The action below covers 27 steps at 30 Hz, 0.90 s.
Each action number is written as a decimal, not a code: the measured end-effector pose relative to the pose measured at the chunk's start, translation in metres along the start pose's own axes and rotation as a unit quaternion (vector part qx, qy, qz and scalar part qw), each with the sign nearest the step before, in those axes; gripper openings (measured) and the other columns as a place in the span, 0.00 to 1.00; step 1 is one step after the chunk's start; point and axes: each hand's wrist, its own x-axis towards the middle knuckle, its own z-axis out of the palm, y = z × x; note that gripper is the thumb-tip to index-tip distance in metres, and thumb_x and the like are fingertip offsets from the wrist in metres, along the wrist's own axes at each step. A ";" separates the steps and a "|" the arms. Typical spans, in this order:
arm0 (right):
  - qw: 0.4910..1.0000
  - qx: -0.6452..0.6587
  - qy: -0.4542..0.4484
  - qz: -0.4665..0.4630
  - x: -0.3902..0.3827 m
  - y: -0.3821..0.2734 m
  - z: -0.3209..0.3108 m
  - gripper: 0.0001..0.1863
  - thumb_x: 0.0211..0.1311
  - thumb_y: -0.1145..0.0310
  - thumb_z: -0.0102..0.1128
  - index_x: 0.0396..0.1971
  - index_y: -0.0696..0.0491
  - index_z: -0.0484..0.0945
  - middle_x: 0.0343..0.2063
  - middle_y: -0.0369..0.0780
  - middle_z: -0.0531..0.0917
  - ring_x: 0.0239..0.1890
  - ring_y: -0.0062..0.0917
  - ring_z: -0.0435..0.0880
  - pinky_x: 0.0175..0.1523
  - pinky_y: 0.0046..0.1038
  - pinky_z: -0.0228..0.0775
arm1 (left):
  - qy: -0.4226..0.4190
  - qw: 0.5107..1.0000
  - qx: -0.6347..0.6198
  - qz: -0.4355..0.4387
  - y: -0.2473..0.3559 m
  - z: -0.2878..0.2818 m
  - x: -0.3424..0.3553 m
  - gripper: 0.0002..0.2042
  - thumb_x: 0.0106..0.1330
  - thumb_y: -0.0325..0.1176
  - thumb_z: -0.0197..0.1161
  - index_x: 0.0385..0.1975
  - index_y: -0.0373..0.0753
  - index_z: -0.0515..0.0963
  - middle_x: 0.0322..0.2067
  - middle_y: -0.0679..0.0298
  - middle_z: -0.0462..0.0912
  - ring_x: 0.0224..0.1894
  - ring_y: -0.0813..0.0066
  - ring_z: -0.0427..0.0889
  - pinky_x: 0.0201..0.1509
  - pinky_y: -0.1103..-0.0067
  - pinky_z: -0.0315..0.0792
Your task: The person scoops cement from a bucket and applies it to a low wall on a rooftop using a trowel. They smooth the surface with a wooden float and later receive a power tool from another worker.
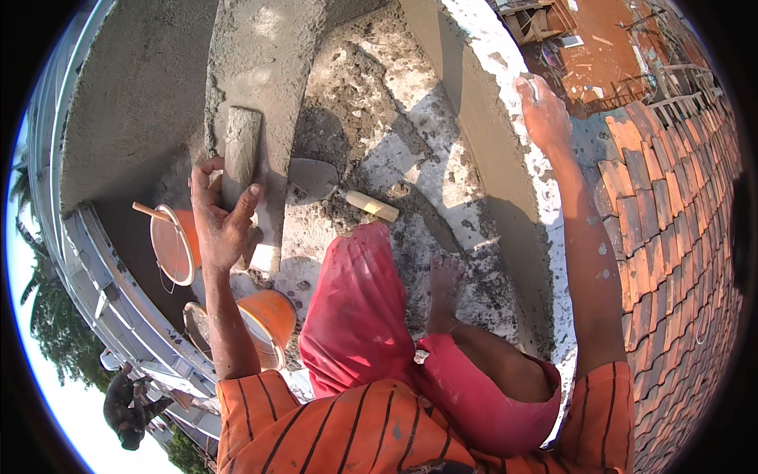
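Observation:
My left hand (221, 217) grips a mortar-coated float (243, 146) against a narrow plastered strip (264, 55); part of the tool is hidden by my fingers. My right hand (545, 114), smeared white, is at the top edge of the white-topped wall (493, 59), its fingers curled onto it. Just right of my left hand, a pointed trowel (316, 178) with a pale wooden handle (371, 205) lies on the mortar-spattered floor (430, 209), clear of both hands.
Two orange buckets (189, 225) (272, 312) sit at left, one with a stick across it. My knee and bare foot (440, 308) occupy the middle. Tiled roofing (663, 261) lies beyond the right wall. A co-worker (130, 403) is at the lower left, beyond the railing-like edge.

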 end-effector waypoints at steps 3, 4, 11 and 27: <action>0.979 0.004 0.156 -0.133 -0.008 0.009 0.014 0.24 0.66 0.54 0.49 0.58 0.50 0.68 0.52 0.49 0.76 0.56 0.45 0.73 0.62 0.42 0.61 | -0.031 0.992 -0.001 -0.125 -0.027 0.020 -0.059 0.21 0.60 0.27 0.64 0.50 0.37 0.61 0.31 0.51 0.81 0.25 0.80 0.77 0.24 0.82 0.69; 0.941 -0.002 0.265 -0.209 -0.026 -0.004 0.014 0.21 0.62 0.64 0.55 0.55 0.50 0.70 0.48 0.46 0.78 0.53 0.42 0.74 0.60 0.39 0.62 | -0.031 0.991 -0.030 -0.129 -0.042 0.027 -0.077 0.21 0.60 0.27 0.64 0.50 0.37 0.61 0.31 0.50 0.81 0.25 0.79 0.78 0.24 0.81 0.69; 0.946 0.076 -0.146 -0.281 -0.146 -0.097 0.180 0.24 0.60 0.58 0.55 0.55 0.49 0.69 0.55 0.52 0.72 0.55 0.49 0.73 0.58 0.45 0.66 | -0.013 0.963 0.012 -0.269 -0.128 0.052 -0.161 0.22 0.60 0.29 0.64 0.49 0.35 0.59 0.24 0.53 0.81 0.19 0.76 0.77 0.22 0.79 0.69; 0.702 0.599 -0.376 0.085 -0.053 -0.187 0.268 0.17 0.64 0.56 0.55 0.45 0.51 0.66 0.21 0.36 0.74 0.16 0.21 0.73 0.19 0.25 0.69 | 0.025 0.969 -0.040 -0.241 -0.249 0.080 -0.205 0.21 0.60 0.29 0.64 0.49 0.35 0.62 0.25 0.58 0.79 0.21 0.76 0.75 0.24 0.79 0.68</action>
